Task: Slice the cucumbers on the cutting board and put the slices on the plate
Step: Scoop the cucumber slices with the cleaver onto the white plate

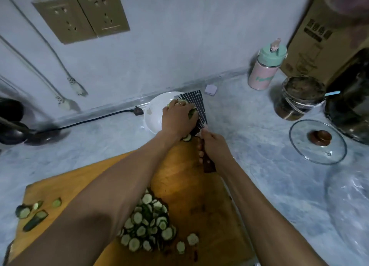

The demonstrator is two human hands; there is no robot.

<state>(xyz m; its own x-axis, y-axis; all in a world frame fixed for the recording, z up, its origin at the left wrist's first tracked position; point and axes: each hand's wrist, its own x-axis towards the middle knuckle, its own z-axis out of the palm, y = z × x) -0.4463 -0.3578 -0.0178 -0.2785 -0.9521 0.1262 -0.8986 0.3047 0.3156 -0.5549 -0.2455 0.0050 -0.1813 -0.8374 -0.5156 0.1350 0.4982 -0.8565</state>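
Observation:
A wooden cutting board (199, 195) lies in front of me with a heap of cucumber slices (148, 227) near its front and a few cucumber end pieces (33, 211) at its left corner. My right hand (214, 146) grips the brown handle of a cleaver (196, 106), whose broad blade reaches over the white plate (154, 114) beyond the board. My left hand (178, 118) presses cucumber slices (191, 113) against the blade over the plate, its fingers bent over them. One slice (187, 138) lies at the board's far edge.
A glass lid (317, 142) lies on the marble counter at the right, with a dark jar (299, 98), a pink and green bottle (263, 70) and a cardboard box (317, 38) behind it. A black cable and plug (137, 111) run along the wall on the left.

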